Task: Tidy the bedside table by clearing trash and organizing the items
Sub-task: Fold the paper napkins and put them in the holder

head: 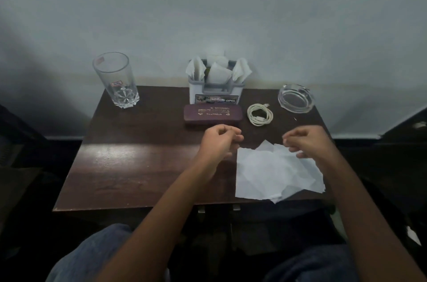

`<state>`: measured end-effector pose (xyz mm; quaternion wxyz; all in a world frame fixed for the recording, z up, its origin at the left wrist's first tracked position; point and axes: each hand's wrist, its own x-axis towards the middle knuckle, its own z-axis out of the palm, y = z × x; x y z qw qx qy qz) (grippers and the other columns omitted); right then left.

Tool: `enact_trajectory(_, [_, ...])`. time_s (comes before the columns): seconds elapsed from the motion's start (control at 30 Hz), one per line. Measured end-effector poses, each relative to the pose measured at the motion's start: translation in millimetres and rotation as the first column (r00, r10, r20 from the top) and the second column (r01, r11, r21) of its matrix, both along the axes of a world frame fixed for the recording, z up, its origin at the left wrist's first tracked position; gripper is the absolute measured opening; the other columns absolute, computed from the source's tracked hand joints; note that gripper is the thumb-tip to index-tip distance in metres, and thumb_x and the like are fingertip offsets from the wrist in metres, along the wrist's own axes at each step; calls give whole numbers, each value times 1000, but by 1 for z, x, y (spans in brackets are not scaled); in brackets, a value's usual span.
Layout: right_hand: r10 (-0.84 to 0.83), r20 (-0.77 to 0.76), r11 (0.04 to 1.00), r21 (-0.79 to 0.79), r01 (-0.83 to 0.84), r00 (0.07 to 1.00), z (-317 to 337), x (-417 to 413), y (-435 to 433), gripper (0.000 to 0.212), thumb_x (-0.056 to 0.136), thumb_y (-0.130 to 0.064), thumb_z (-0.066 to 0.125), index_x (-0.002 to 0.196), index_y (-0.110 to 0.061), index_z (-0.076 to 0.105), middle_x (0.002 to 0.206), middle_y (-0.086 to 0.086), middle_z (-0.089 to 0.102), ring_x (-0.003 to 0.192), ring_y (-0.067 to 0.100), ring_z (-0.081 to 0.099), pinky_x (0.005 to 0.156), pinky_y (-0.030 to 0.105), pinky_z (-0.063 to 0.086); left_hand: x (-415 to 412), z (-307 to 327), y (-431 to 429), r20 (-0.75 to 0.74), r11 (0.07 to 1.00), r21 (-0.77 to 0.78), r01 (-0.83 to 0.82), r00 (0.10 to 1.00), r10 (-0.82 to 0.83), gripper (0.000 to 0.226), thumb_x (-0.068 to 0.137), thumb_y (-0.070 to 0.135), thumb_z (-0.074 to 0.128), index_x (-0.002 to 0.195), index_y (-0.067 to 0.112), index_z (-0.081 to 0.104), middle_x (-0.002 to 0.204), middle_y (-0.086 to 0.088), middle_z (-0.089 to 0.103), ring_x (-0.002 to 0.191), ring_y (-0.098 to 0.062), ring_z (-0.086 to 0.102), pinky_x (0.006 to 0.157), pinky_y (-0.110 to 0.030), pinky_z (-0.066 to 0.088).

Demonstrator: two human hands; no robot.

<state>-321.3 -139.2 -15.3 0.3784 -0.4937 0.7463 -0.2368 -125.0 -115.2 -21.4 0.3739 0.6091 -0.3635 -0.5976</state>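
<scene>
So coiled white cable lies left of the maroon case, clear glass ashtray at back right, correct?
Not quite. The head view shows the coiled white cable right of the maroon rectangular case, not left. The clear glass ashtray is at back right.

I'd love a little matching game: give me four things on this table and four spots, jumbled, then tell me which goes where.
Things:
1. drinking glass
2. glass ashtray
3. coiled white cable
4. white tissue sheet

Places:
A. back right corner
B. front right, at the near edge
C. back left corner
D. between the spectacle case and the ashtray

Pairs: 1-C, 2-A, 3-D, 4-B
</scene>
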Motion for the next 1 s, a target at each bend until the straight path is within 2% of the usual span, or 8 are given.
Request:
enact_trajectory(0.07, [116,-113,992,-33,-120,987,-5,2,-7,8,80,-3,64,83,-4,71,76,7,66,67,14,57,56,23,43,-4,-2,0,38,1000,-6,0,999,0,20,96,11,43,101,10,63,104,-7,70,90,-17,63,70,-23,49])
enact_trajectory(0.17, [313,-261,947,16,-321,913,-15,9,-13,10,76,-3,66,80,-9,73,77,3,67,75,14,61,66,23,43,-11,-5,0,78,1000,-16,-6,997,7,19,95,8,44,99,8,62,100,-7,68,79,-10,60,51,-10,47])
enact_trajectory(0.3, [396,-336,918,108,-382,855,-30,12,-15,8,72,-5,71,74,-12,69,74,2,65,77,21,63,70,33,52,-18,-13,1,169,998,-21,59,984,-55,17,93,10,46,92,14,62,97,-3,69,83,-14,59,67,-22,44])
enact_trajectory(0.43, [423,-347,904,101,-415,837,-31,10,-18,17,74,-1,65,64,-15,66,76,5,67,79,22,64,73,37,56,-18,-22,0,245,995,-23,98,965,-89,16,89,8,51,86,19,63,100,-2,69,89,-13,60,72,-26,45])
enact_trajectory(0.57, [424,-199,904,34,-427,883,-18,7,-17,14,73,1,67,68,-12,67,69,1,63,65,10,58,59,23,46,-13,-28,-2,270,996,-61,59,962,-41,15,87,8,57,89,22,61,104,-5,66,86,-13,60,78,-29,48])
enact_trajectory(0.7, [444,-18,894,-56,-444,896,-1,6,-16,9,72,2,69,71,-6,67,71,6,67,66,11,57,66,23,45,-8,-28,-4,272,993,-104,55,962,-24,28,83,7,63,105,23,58,114,-4,62,101,-19,60,88,-34,50])
enact_trajectory(0.87, [481,171,876,-82,-474,860,11,17,-11,12,75,6,66,72,-6,63,73,13,64,63,10,54,57,15,43,-6,-23,-4,126,994,-94,61,991,-49,55,79,16,72,129,20,49,116,-1,60,98,-11,59,70,-18,45])
enact_trajectory(1.0, [375,287,926,-164,-340,882,10,23,-14,19,78,7,63,68,-9,60,65,9,61,50,3,54,49,14,44,-2,-22,-2,-25,998,-39,39,999,-40,54,72,19,78,122,16,56,116,-5,65,104,-22,63,90,-39,52])
